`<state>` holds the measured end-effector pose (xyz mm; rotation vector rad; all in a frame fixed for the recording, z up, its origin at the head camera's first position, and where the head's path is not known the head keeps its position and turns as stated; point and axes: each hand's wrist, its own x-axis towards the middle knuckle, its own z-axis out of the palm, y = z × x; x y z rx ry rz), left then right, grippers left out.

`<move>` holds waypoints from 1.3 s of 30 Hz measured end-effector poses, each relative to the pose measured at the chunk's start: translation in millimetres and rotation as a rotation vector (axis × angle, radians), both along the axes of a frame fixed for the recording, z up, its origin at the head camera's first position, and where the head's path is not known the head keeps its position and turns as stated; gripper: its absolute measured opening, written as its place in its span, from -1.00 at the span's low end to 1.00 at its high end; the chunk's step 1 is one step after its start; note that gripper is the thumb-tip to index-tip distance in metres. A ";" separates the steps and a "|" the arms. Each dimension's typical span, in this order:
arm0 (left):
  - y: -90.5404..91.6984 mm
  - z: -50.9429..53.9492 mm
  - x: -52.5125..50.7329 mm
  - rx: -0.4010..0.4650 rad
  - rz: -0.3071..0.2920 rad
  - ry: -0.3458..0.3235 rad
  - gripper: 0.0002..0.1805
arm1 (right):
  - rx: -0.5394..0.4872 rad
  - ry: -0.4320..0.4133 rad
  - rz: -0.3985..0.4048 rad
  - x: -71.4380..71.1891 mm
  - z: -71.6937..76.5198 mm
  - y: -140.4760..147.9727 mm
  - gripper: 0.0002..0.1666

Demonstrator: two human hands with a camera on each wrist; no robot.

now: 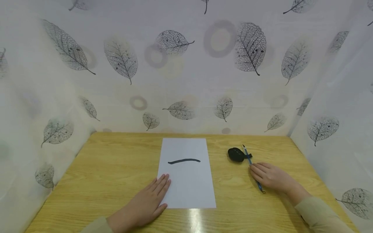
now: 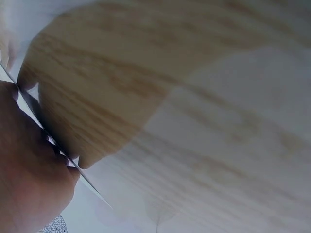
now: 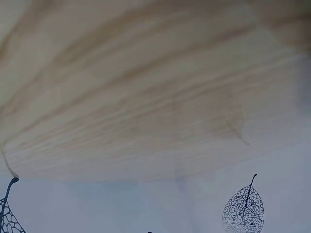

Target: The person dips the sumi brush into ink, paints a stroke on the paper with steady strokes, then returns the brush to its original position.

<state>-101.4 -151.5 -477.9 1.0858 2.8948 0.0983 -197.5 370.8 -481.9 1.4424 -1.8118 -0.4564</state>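
A white sheet of paper (image 1: 189,184) lies on the table with one black, slightly arched brush stroke (image 1: 184,160) across its upper part. My left hand (image 1: 148,200) rests on the sheet's lower left edge, fingers straight. The left wrist view shows that hand (image 2: 34,165) low at the left, against the thin edge of the paper (image 2: 95,187). To the right, my right hand (image 1: 269,176) holds a blue writing brush (image 1: 247,154) by its shaft, dark tip pointing away. The brush crosses the stub of a small black dish-like object (image 1: 236,155). The right wrist view does not show the hand.
The wood-grain table (image 1: 116,168) ends at a pale backdrop (image 1: 186,81) printed with leaves, which also stands along the left and right sides. A glossy light reflection (image 1: 194,221) lies on the table in front of the sheet.
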 end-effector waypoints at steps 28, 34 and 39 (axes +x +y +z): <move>-4.6 -2.3 -1.4 0.056 -0.009 0.077 -0.29 | -0.046 0.016 -0.011 -1.7 8.9 -6.2 -0.37; -3.4 2.2 -3.9 0.060 -0.010 0.065 -0.30 | -0.072 0.015 -0.013 -0.9 12.7 -10.1 -0.44; -3.3 4.6 -7.3 0.050 -0.005 0.031 -0.29 | -0.094 0.020 -0.028 2.6 19.9 -17.9 -0.42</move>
